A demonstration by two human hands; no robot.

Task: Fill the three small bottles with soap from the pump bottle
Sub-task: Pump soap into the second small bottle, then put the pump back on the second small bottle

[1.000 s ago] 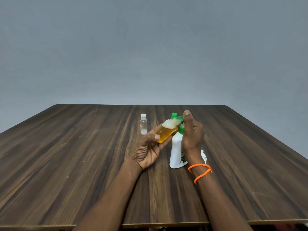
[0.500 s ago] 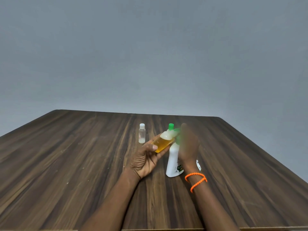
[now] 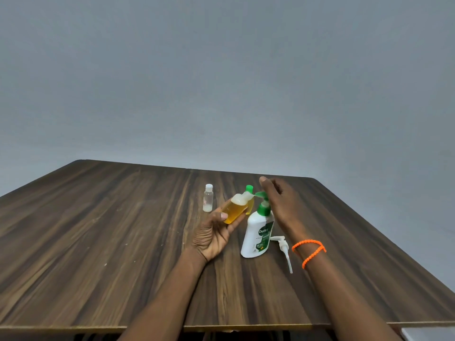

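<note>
My left hand (image 3: 214,235) grips a small bottle of yellow liquid (image 3: 235,210), tilted so its foamy open mouth meets the green nozzle of the white pump bottle (image 3: 257,233). My right hand (image 3: 280,205) is beside and just above the green pump head, fingers straight and relaxed, holding nothing. A second small bottle with a green cap (image 3: 250,193) stands right behind the held one, mostly hidden. A third small clear bottle with a white cap (image 3: 208,198) stands upright to the left, with a little white liquid at its bottom.
A loose white pump with its dip tube (image 3: 284,247) lies on the dark wooden table (image 3: 110,230) just right of the pump bottle. An orange band circles my right wrist. A grey wall rises behind the table's far edge.
My right hand has come up off the pump head and its fingers have straightened. The left hand still holds the yellow bottle at the nozzle. The view has shifted slightly.
</note>
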